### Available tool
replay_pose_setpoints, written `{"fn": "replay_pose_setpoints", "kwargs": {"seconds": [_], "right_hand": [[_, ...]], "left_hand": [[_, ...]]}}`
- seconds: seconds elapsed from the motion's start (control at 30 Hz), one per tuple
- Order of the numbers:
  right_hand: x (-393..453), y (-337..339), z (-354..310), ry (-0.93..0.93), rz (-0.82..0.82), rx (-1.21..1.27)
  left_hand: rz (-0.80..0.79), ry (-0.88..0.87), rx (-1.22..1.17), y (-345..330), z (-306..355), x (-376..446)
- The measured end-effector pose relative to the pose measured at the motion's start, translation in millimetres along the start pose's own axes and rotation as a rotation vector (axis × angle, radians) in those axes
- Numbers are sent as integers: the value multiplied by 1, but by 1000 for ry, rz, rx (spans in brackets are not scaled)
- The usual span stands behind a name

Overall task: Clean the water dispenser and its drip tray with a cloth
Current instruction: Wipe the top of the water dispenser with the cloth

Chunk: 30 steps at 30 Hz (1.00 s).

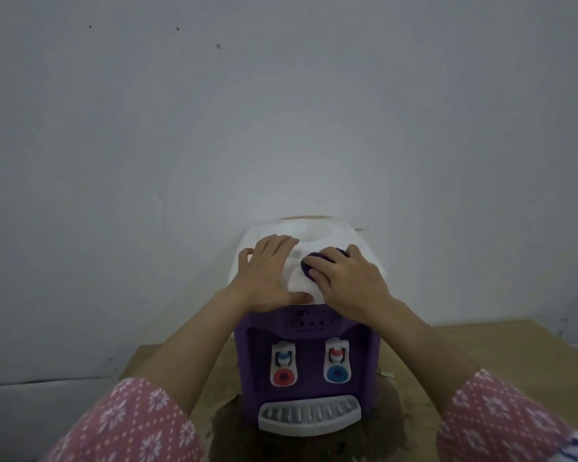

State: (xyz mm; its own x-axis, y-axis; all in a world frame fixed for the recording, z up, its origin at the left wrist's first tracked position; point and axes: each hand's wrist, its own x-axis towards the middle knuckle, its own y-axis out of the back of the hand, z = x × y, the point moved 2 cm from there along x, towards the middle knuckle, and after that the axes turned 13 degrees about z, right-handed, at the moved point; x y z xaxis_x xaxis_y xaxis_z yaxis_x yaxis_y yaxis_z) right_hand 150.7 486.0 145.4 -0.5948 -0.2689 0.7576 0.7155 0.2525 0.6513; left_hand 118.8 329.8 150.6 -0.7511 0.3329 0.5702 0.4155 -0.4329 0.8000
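The water dispenser (306, 331) stood on a wooden desk (447, 355) against a pale wall (281, 111), its grey drip tray (309, 415) jutting out at the bottom front. The left hand (267, 275) lay flat and open on the white top, holding nothing, seemingly to keep the light body from sliding. The right hand (347, 281) was curled over a purple cloth (309, 263), pressing it against the top just beside the left fingers, apparently wiping there. A dark wet-looking patch (227, 428) spread on the desk around the base. The tray looked untouched, likely to be cleaned later.
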Motion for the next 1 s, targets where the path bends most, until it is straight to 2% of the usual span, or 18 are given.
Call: {"fn": "replay_pose_setpoints", "kwargs": {"seconds": [0.1, 0.27, 0.33, 0.43, 0.5, 0.7, 0.8, 0.93, 1.0], "right_hand": [[1, -2, 16, -102, 61, 42], [10, -2, 41, -395, -11, -27], [17, -3, 30, -370, -22, -24], [13, -7, 1, -174, 25, 98], [8, -7, -1, -158, 26, 121], [9, -5, 41, -520, 59, 107], [11, -8, 24, -449, 86, 4], [7, -9, -5, -226, 142, 132], [5, -8, 0, -210, 124, 165]], "left_hand": [[-20, 2, 6, -6, -5, 4], [-58, -1, -24, -6, -13, 11], [-85, -9, -21, -5, -12, 14], [-137, -38, -2, -5, -10, 20], [-153, -51, 7, -3, -10, 23], [-150, -24, 1, -7, -17, 27], [-144, -8, -12, -9, -21, 26], [-113, -28, 19, -9, -21, 24], [-76, -48, 17, -6, -22, 21]]}}
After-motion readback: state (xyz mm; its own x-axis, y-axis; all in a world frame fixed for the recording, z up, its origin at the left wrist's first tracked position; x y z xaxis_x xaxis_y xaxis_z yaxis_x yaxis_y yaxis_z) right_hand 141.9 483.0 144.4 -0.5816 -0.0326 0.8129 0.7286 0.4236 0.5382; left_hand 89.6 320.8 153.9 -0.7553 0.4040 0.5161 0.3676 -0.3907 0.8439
